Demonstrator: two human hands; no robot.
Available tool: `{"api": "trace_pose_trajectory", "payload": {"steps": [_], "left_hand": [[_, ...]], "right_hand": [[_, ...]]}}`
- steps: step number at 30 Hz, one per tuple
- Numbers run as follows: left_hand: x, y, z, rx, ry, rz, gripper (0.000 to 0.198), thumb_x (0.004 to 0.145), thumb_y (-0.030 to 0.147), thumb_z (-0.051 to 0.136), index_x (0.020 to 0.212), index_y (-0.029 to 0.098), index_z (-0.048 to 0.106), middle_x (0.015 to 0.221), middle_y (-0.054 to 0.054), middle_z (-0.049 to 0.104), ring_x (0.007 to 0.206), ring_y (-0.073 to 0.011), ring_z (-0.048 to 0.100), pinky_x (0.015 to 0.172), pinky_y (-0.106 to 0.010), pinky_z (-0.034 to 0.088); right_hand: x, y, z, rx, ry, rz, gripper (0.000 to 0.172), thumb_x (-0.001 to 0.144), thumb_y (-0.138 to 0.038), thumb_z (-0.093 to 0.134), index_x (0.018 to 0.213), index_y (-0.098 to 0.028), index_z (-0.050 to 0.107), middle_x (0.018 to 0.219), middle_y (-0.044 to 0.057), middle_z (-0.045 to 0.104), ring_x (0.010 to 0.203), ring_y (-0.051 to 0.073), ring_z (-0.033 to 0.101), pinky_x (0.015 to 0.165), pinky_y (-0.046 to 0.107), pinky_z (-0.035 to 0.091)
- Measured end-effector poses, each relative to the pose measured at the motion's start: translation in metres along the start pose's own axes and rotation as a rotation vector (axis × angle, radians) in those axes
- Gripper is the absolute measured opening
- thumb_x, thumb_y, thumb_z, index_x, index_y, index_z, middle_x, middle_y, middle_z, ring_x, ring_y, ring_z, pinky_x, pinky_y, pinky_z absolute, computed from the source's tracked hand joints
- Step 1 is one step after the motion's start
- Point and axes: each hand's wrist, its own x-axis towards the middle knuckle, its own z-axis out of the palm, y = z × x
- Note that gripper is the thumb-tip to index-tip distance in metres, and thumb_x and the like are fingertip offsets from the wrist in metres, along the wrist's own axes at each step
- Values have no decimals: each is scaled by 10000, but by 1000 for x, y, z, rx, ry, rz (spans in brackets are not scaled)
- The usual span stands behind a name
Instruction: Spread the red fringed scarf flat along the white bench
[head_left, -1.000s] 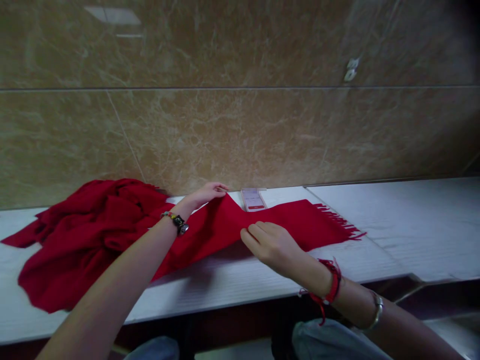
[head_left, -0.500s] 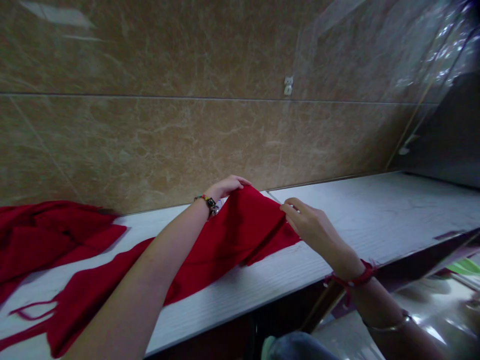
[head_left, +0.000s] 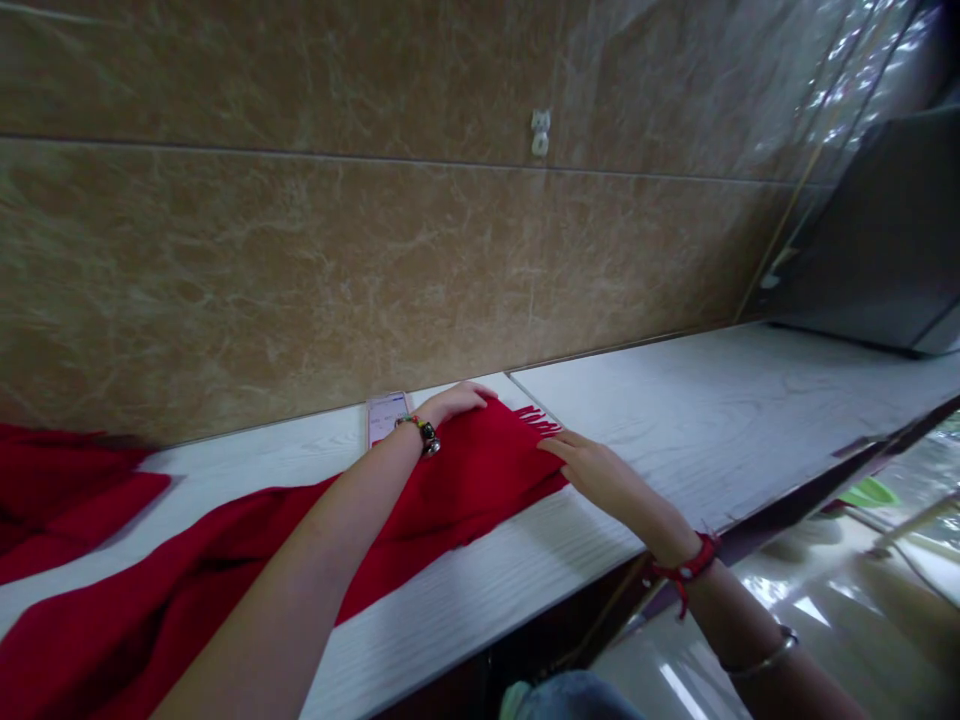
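A long red fringed scarf (head_left: pixel 480 470) stretches along the white counter and runs under my left forearm to the lower left. At its far edge is my left hand (head_left: pixel 459 400), the fingers closed over the cloth. My right hand (head_left: pixel 581 462) grips the near corner of the fringed end between thumb and fingers. Short red tassels (head_left: pixel 538 420) show between the two hands. Partly behind my left wrist lies a phone (head_left: pixel 386 415) with a lit screen.
Another heap of red cloth (head_left: pixel 67 500) lies at the left of the white counter (head_left: pixel 675 400). A tiled wall (head_left: pixel 300 270) with a small white hook (head_left: pixel 540 132) rises behind. A dark grey box-like object (head_left: pixel 870 240) stands at the far right. The counter's front edge drops off below.
The raised, folded end of the scarf has come down flatter, and its fringe now shows. My right hand has shifted slightly left and down. The view has turned, and the phone has come into sight.
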Motion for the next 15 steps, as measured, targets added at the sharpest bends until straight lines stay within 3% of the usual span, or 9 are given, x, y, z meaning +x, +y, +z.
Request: {"api": "trace_pose_trajectory", "payload": {"steps": [5,8,12,15], "left_hand": [[1,-3,15,212,78,101,392,691,31,435,1037,113,599,1087,-84,605,1005,-180,530,914,-282,379],[-11,1,22,302,144,154,388,730,46,422,1080,122,570,1188,-111,523,1114,-203,441,979,-325,310],[-56,9,25,434,211,241,364,803,180,450,1162,153,507,1289,-115,406,1179,-227,362,999,-358,280],[-110,13,24,508,147,333,342,858,286,404,1167,182,506,1260,-86,439,1166,-192,382,998,-315,285]], "right_hand": [[0,9,6,14,-36,-48,450,734,-3,365,1098,-159,580,1085,98,580,1009,178,532,872,327,441],[1,9,4,-9,-44,-65,456,725,-3,371,1097,-157,585,1122,99,566,1031,182,522,896,337,434],[0,5,-4,-52,-22,-105,434,729,-11,374,1067,-149,608,1167,106,549,1081,193,497,933,361,412],[-3,4,-8,-70,-89,-174,467,718,6,360,1086,-157,598,1189,80,551,1108,175,487,961,345,391]]}}
